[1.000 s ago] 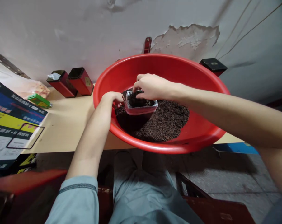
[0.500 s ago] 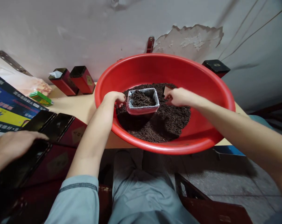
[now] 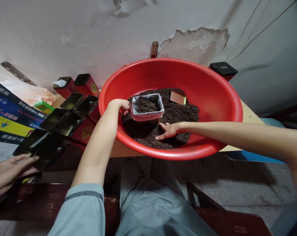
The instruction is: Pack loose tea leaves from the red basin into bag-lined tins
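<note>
A rectangular container (image 3: 147, 116) lined with clear plastic film sits in the large red basin (image 3: 207, 85). It holds dark dry flakes like tea leaves (image 3: 146, 105), and more of the same leaves (image 3: 180, 116) cover the basin floor. My left hand (image 3: 121, 106) is closed beside the container's left side, its fingers curled; whether it grips anything is hidden. Fingers apart, my right hand (image 3: 169, 130) rests on the leaves in front of the container and holds nothing. A small tan card with a golden edge (image 3: 178, 97) lies on the leaves behind it.
Open black-and-red tins (image 3: 69, 123) stand in rows left of the basin. Another person's hand (image 3: 13, 172) touches the nearest ones. Two tins (image 3: 86, 84) stand by the wall, and a black-topped tin (image 3: 223, 69) is behind the basin's right rim. Printed cardboard (image 3: 10, 114) lies far left.
My right hand has let go of the card and moved down and left onto the leaves. At left, the other person's hand moved lower, and more tins now show in rows.
</note>
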Demonstrator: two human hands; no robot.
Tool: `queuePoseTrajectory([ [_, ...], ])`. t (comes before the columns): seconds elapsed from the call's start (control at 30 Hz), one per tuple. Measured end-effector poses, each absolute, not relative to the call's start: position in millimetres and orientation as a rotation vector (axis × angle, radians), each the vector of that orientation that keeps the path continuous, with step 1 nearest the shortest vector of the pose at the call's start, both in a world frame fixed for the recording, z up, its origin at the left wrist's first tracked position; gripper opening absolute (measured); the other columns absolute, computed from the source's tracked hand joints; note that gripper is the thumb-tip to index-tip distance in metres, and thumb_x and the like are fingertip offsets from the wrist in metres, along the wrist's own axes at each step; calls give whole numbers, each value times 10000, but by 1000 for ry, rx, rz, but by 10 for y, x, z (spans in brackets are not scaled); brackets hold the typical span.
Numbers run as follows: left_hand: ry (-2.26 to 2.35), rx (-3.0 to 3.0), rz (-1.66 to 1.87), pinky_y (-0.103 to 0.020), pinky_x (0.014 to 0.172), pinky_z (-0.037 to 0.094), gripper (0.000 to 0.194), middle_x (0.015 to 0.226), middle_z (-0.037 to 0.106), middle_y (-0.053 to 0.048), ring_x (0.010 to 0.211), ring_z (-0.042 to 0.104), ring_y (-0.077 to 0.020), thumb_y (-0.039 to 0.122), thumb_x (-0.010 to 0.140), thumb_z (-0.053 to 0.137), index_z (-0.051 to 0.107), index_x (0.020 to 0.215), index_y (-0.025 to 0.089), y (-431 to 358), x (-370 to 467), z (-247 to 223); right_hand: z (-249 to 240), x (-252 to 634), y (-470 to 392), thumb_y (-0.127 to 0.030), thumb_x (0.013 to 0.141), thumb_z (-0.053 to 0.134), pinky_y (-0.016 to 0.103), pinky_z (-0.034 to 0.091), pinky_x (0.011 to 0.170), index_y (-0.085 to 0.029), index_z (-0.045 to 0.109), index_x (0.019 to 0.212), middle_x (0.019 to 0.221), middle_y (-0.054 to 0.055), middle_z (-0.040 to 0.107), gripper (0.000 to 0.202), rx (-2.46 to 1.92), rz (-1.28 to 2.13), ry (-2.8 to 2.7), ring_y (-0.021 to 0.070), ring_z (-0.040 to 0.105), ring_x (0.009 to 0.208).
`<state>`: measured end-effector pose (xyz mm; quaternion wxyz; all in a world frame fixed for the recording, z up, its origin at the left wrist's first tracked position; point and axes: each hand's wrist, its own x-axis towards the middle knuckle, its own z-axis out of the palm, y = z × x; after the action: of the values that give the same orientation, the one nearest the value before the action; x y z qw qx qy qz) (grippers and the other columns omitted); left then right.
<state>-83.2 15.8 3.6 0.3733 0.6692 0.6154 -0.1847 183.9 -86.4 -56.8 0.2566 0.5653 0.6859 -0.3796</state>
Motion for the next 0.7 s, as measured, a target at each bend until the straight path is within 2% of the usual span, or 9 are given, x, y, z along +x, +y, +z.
queuePoseTrajectory([
  [0.1, 1539, 1724, -497, -411, 943, 600, 402, 1051, 802, -53, 1034, 705, -244, 312, 942, 646, 605, 1340, 338, 183, -840, 39, -570, 1850, -882, -911, 701, 700, 530, 260, 1326, -118, -7, 1751, 1804, 253, 34, 1493, 1499, -1032, 1866, 405, 124, 1671],
  [0.2, 1557, 1714, -491, -387, 938, 606, 484, 1140, 794, -94, 1072, 710, -247, 249, 899, 641, 589, 1380, 255, 198, -845, 36, -603, 1849, -877, -843, 690, 761, 536, 306, 1309, -68, 73, 1743, 1791, 282, 81, 1477, 1483, -1004, 1880, 429, 158, 1660],
  [0.3, 1571, 1706, -487, -381, 956, 601, 540, 1244, 774, -122, 1104, 720, -258, 239, 848, 649, 601, 1385, 210, 205, -859, 31, -656, 1860, -863, -695, 751, 780, 537, 374, 1277, -75, 137, 1739, 1756, 271, 261, 1332, 1451, -1009, 1938, 425, 288, 1625],
  [0.4, 1526, 1713, -491, -433, 1026, 571, 524, 1248, 794, -53, 1164, 711, -287, 329, 843, 679, 631, 1365, 347, 205, -891, 38, -694, 1881, -854, -575, 846, 701, 486, 377, 1283, -42, 104, 1736, 1740, 246, 324, 1198, 1412, -1049, 1948, 383, 356, 1603],
  [0.5, 1489, 1710, -480, -471, 1060, 542, 510, 1217, 809, -2, 1178, 703, -299, 367, 846, 682, 634, 1348, 446, 204, -916, 45, -702, 1878, -856, -494, 833, 708, 485, 398, 1270, -34, 158, 1730, 1741, 237, 327, 1149, 1417, -1049, 1953, 392, 397, 1578],
  [0.6, 1503, 1713, -468, -449, 1024, 554, 560, 1263, 794, -24, 1151, 708, -287, 327, 843, 663, 614, 1395, 401, 213, -920, 33, -702, 1856, -871, -450, 801, 728, 508, 446, 1226, -84, 208, 1731, 1730, 214, 366, 1126, 1456, -1056, 1928, 398, 463, 1532],
  [0.7, 1528, 1718, -471, -436, 998, 563, 602, 1309, 776, -64, 1130, 720, -287, 300, 836, 640, 599, 1436, 335, 232, -917, 1, -718, 1848, -899, -430, 803, 719, 440, 506, 1162, -95, 300, 1700, 1663, 199, 482, 1045, 1453, -1023, 1932, 365, 557, 1456],
])
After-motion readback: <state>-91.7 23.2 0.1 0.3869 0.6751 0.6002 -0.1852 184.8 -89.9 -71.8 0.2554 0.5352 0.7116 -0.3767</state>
